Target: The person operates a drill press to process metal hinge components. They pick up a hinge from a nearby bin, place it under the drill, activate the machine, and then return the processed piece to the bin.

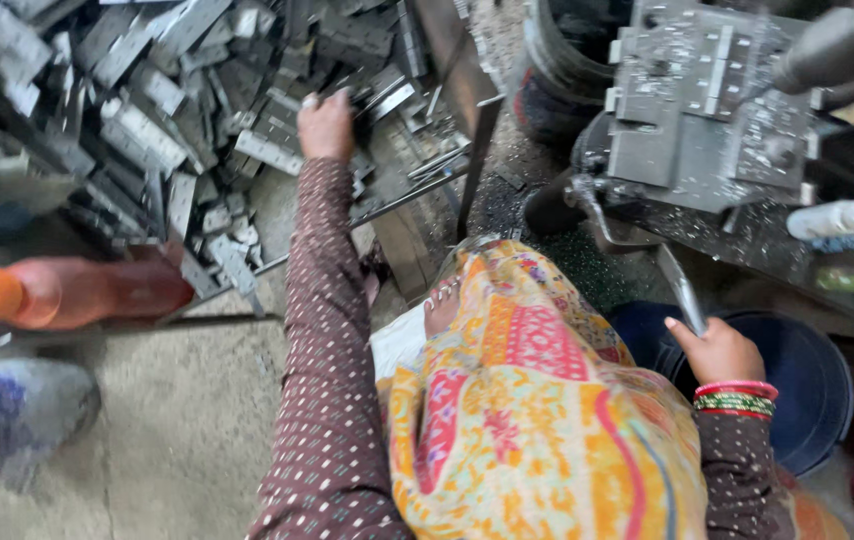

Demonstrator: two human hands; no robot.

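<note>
L hand (325,125) reaches into pile of metal strips (147,130), fingers curled on one, grip not clear. R hand (717,350) pinches lever handle (685,292), long axis going up-left from grip.

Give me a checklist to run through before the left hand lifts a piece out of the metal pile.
1. Left hand reaches the pile of flat metal pieces: ok, its fingers are down among them.
2. A single piece gripped: cannot tell, the fingertips are hidden.
3. Right hand occupied: ok, closed around a metal lever.
4. Press machine bed free for a new piece: cannot tell, the view is blurred there.
5. Orange bottle out of the arm's path: ok, it lies well to the left on the floor.
6. Blue bucket within reach: ok, beside the right hand.
</note>
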